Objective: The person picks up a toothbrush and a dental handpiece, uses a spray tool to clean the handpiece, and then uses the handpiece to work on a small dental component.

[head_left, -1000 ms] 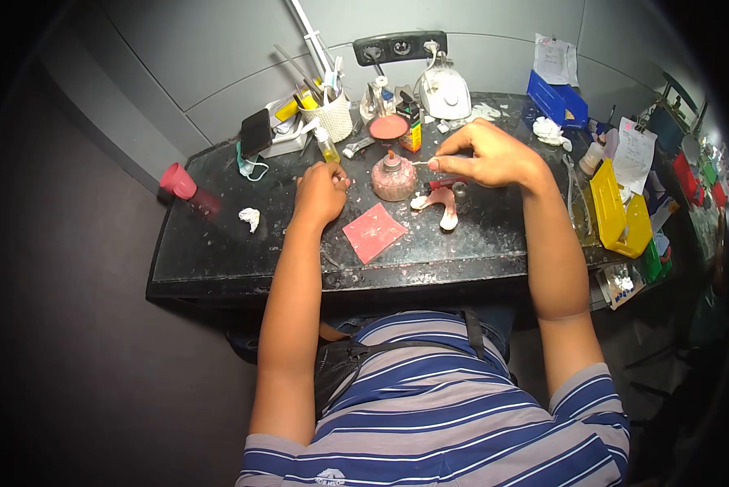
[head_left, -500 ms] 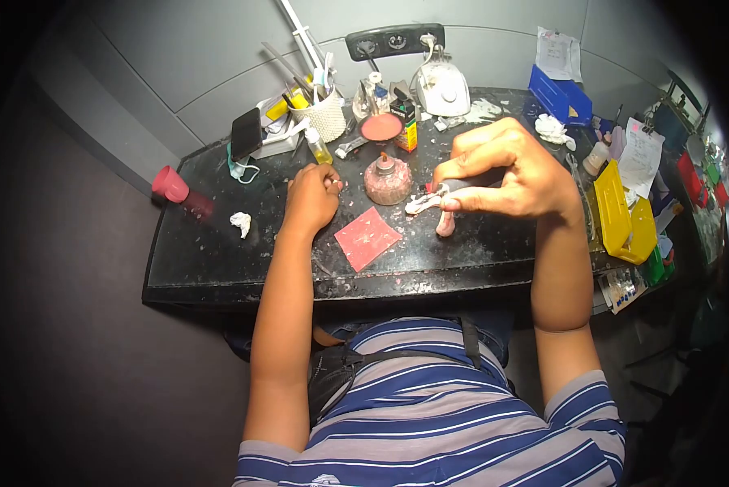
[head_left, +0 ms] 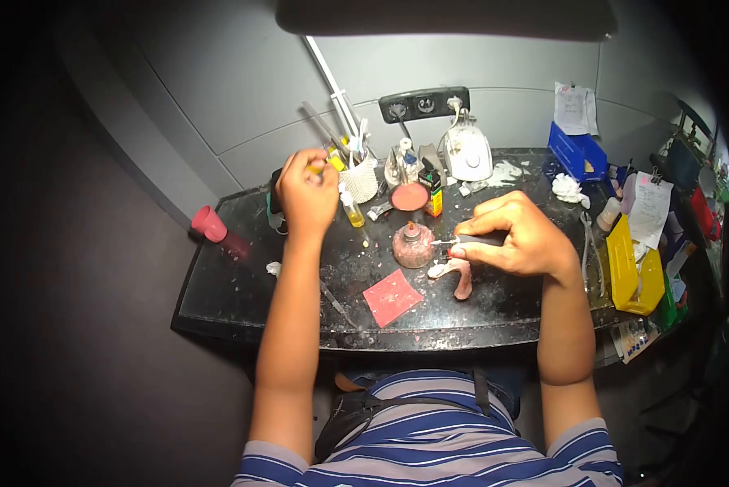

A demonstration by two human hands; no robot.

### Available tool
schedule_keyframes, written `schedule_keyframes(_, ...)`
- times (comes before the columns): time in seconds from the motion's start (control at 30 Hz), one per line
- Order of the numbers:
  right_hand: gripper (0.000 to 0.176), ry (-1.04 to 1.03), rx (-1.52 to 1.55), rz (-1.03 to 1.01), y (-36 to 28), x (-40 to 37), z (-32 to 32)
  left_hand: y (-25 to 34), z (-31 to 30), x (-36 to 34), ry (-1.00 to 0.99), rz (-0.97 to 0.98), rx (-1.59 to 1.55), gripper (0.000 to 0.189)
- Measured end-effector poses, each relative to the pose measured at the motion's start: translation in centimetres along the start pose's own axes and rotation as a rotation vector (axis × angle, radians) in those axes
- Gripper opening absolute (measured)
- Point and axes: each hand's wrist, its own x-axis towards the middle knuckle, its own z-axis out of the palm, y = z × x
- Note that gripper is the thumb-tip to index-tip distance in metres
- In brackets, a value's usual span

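My left hand (head_left: 307, 195) is raised beside the white textured cup of tools (head_left: 359, 183). Its fingers are loosely curled and apart, with nothing clearly held. A dark-handled tool (head_left: 488, 239) is pinched in my right hand (head_left: 518, 239); its thin metal tip lies beside the pink-spattered burner jar (head_left: 413, 247). Below that hand, a curved pink and white piece (head_left: 462, 280) rests on the black bench. A square pink sheet (head_left: 393, 298) lies left of it. Behind the jar is a round pink disc (head_left: 410, 196).
A pink cup (head_left: 210, 225) lies tipped at the left. Beside my left forearm is a thin metal tool (head_left: 337, 305). At the back stand a small yellow bottle (head_left: 353, 211) and a white device (head_left: 468, 154). Blue (head_left: 579, 154) and yellow (head_left: 634, 280) bins are at the right.
The view has shifted, so the bench appears lower and further right. My left hand has lifted off the bench toward the tool cup. My right hand's tool tip has come beside the burner jar.
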Motion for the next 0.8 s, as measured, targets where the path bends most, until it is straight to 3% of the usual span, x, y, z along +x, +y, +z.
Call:
schedule_keyframes(0.1, 0.024, 0.058, 0.017, -0.047, 2.2, 0.3, 1.5, -3.1, 2.7, 4.0, -0.404, -0.165, 0.203, 0.039)
schedule_keyframes(0.13, 0.024, 0.109, 0.034, -0.097, 2.5, 0.0, 1.4, -3.9, 3.4, 4.4, -0.448, -0.099, 0.247, 0.043)
schedule_keyframes(0.17, 0.023, 0.036, -0.014, 0.001, 1.6, 0.1, 0.7, -7.4, 4.9, 4.7, -0.497, -0.039, 0.143, 0.035)
schedule_keyframes(0.2, 0.026, 0.049, 0.036, 0.046, 2.4, 0.1, 1.1, -5.6, 4.6, 5.4, -0.579, -0.142, 0.252, 0.027)
schedule_keyframes(0.3, 0.037, 0.094, 0.014, 0.025, 3.9, -0.1, 1.7, -9.7, 6.7, 5.5, -0.409, -0.079, 0.168, 0.023)
schedule_keyframes(0.33, 0.039, 0.057, 0.014, 0.103, 3.5, 0.0, 1.7, -11.4, 7.1, 5.6, -0.320, 0.036, 0.156, 0.023)
schedule_keyframes(0.37, 0.041, 0.058, 0.020, 0.129, 3.8, 0.1, 2.0, -8.3, 6.2, 5.6, -0.339, 0.008, 0.160, 0.024)
schedule_keyframes(0.4, 0.040, 0.128, -0.017, 0.042, 4.4, 0.1, 2.6, -11.3, 6.8, 6.2, -0.238, 0.062, 0.182, 0.023)
schedule_keyframes(0.43, 0.039, 0.101, -0.058, 0.104, 3.6, -0.1, 2.3, -11.7, 6.9, 6.4, -0.165, -0.044, 0.158, 0.021)
schedule_keyframes(0.47, 0.038, 0.064, -0.083, 0.152, 2.7, -0.2, 1.9, -9.1, 5.3, 7.1, -0.325, -0.248, 0.016, 0.027)
schedule_keyframes(0.5, 0.039, 0.083, -0.086, 0.195, 3.0, -0.3, 2.2, -8.3, 4.3, 7.2, -0.278, -0.103, -0.034, 0.022)
schedule_keyframes(0.53, 0.041, 0.095, -0.075, 0.218, 3.2, -0.1, 2.4, -9.7, 3.4, 8.2, -0.229, -0.081, -0.210, 0.022)
schedule_keyframes(0.67, 0.043, 0.164, -0.057, 0.205, 3.6, 0.2, 2.1, 1.1, -4.5, 7.7, -0.028, 0.297, -0.153, 0.026)
schedule_keyframes(0.73, 0.043, 0.193, -0.042, 0.199, 4.0, 0.3, 2.2, 1.8, -7.0, 6.5, 0.013, 0.231, -0.303, 0.031)
schedule_keyframes(0.8, 0.042, 0.221, -0.049, 0.197, 4.1, 0.4, 2.6, -1.1, -8.9, 5.0, -0.074, 0.118, -0.605, 0.031)
